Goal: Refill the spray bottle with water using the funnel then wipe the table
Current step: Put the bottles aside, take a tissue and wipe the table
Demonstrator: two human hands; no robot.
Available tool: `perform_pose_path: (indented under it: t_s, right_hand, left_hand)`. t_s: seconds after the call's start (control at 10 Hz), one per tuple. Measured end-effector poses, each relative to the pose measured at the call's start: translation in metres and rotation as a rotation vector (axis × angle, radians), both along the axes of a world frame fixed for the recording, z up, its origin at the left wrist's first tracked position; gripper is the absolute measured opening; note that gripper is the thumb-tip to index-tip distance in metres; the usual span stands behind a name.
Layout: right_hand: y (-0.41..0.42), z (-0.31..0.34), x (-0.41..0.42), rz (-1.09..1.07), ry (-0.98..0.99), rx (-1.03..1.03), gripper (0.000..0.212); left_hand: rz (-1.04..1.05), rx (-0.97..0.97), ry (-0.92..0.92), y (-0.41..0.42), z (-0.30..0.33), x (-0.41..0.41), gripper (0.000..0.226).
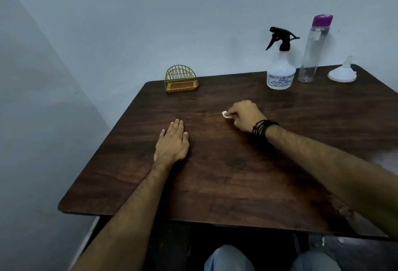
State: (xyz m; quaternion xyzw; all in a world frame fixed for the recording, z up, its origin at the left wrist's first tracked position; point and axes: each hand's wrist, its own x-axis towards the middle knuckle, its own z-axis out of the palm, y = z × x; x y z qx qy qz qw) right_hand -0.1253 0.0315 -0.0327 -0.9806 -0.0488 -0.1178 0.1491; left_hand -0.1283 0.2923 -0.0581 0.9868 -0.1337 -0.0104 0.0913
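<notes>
On the dark wood-grain desk point(237, 173), the left hand point(172, 141) lies flat, palm down, fingers extended and together, gripping nothing. The right hand point(243, 115) is positioned further forward and to the right, curled closed, with its fingertips pinching a small white wad point(225, 114), possibly tissue, against the desk surface. A stack of black bands point(262, 129) encircles the right wrist.

Along the far edge of the desk, near the wall, the spray bottle point(281, 66) stands upright with its black trigger head fitted and a printed label on its translucent white body. Just beside it to the right stands a tall clear water bottle point(312, 51) with a purple cap; it appears empty. The white funnel point(342, 72) rests inverted, wide mouth down, spout up, near the far right corner. A yellow wire holder point(181, 79) sits at the far left corner, well apart from the bottles.
</notes>
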Motion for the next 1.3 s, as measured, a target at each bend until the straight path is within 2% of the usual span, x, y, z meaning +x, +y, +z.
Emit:
perform_pose_path:
  t_s: [0.1, 0.2, 0.3, 0.4, 0.5, 0.6, 0.7, 0.8, 0.9, 1.0, 1.1, 1.2, 1.3]
  right_hand:
    - [0.018, -0.002, -0.030, 0.059, 0.019, 0.027, 0.029]
    - [0.039, -0.006, -0.098, 0.261, 0.000, 0.110, 0.019]
    - [0.030, -0.011, -0.144, 0.371, 0.008, 0.163, 0.023]
    - [-0.017, -0.014, -0.116, 0.188, -0.037, 0.077, 0.028]
    - [-0.063, -0.009, -0.066, -0.096, -0.055, 0.056, 0.028]
    - [-0.057, -0.004, -0.047, -0.153, -0.032, 0.098, 0.026]
    - [-0.003, -0.003, -0.076, 0.001, -0.027, 0.096, 0.023]
    - [0.042, -0.003, -0.135, 0.288, 0.027, 0.199, 0.017]
    - [0.025, -0.003, -0.154, 0.368, 0.045, 0.193, 0.019]
    - [-0.045, -0.002, -0.116, 0.107, -0.023, 0.072, 0.024]
    - [-0.101, -0.001, -0.084, -0.197, -0.015, 0.077, 0.028]
    - [-0.069, -0.003, -0.089, -0.187, -0.020, 0.076, 0.029]
    - [0.003, -0.012, -0.135, 0.126, -0.037, 0.143, 0.020]
  left_hand:
    - [-0.003, 0.004, 0.012, 0.000, 0.000, 0.000, 0.057]
    - [0.001, 0.001, 0.004, -0.001, 0.000, 0.001, 0.057]
    - [-0.003, 0.011, -0.008, 0.000, 0.000, -0.001, 0.057]
    - [-0.005, 0.015, -0.002, 0.000, 0.000, -0.001, 0.057]
    - [-0.006, 0.010, -0.001, 0.000, -0.001, -0.001, 0.058]
    - [-0.005, 0.016, -0.003, 0.000, 0.000, 0.000, 0.058]
    - [-0.004, 0.022, 0.016, 0.001, -0.001, -0.001, 0.058]
    - [-0.001, 0.024, 0.003, 0.000, -0.001, 0.001, 0.058]
    - [-0.010, 0.022, 0.008, 0.001, -0.001, -0.001, 0.058]
    - [-0.007, 0.018, -0.005, 0.001, -0.002, -0.001, 0.058]
    - [-0.010, 0.026, -0.004, 0.000, -0.004, 0.001, 0.058]
    - [0.000, 0.031, -0.002, 0.000, -0.003, 0.003, 0.058]
    - [0.006, 0.035, -0.008, 0.000, -0.003, 0.002, 0.058]
